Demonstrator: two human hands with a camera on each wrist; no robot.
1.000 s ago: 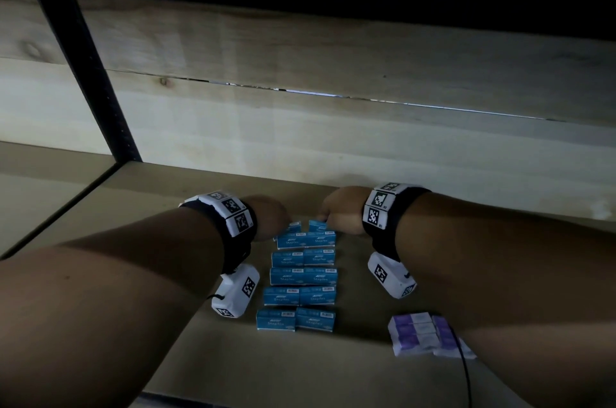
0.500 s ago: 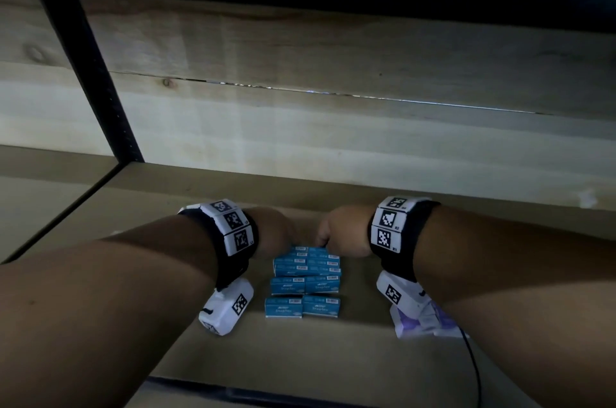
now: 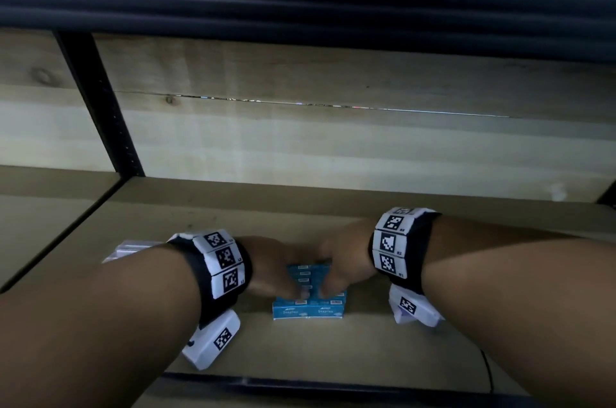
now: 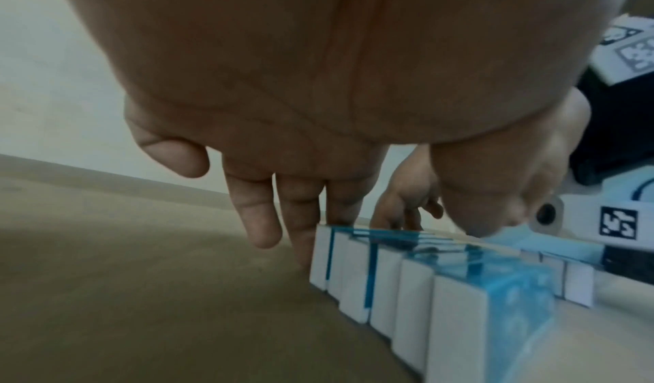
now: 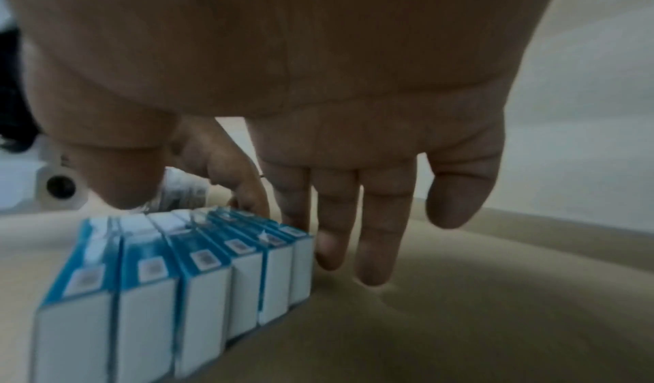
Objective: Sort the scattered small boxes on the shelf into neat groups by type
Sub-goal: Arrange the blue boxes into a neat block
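Several blue-and-white staple boxes stand packed in two tight columns mid-shelf. My left hand and right hand cover the block from either side. In the left wrist view, straight fingers press against the far left corner of the boxes, and the thumb rests on top nearer me. In the right wrist view, straight fingers stand against the far right corner of the boxes, with the thumb over the near ones. The far rows are hidden in the head view.
A pale wrapped stack of boxes lies left of my left forearm. The wooden back wall rises behind, a black upright post stands at left, and the dark front edge is near. A thin cable runs at right.
The spaced rows of blue boxes have closed up into one tight block as both hands drew toward me. The purple boxes at right are now hidden under my right wrist.
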